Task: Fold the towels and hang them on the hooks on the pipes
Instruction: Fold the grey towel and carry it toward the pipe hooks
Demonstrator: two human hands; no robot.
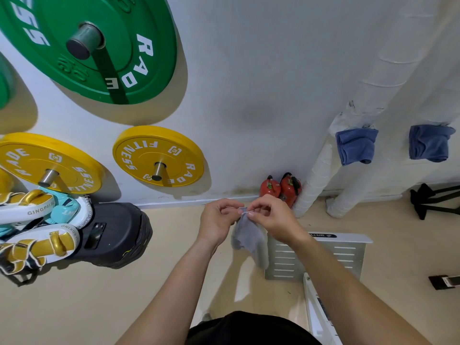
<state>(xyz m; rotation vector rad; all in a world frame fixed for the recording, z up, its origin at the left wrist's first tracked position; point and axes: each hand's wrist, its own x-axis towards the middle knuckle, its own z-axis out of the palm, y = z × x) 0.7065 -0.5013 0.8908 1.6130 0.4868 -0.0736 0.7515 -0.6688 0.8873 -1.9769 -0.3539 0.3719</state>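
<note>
A small grey towel hangs from my fingers in the middle of the view. My left hand and my right hand pinch its top edge close together, just above the floor line. Two folded blue towels hang to the right: one blue towel on the left white wrapped pipe, the other blue towel on the right white pipe. The hooks themselves are hidden behind the cloth.
Green and yellow weight plates sit on wall pegs at left. Boxing gloves and a black base lie below them. Two red extinguishers stand by the pipes. A metal slotted plate lies on the floor.
</note>
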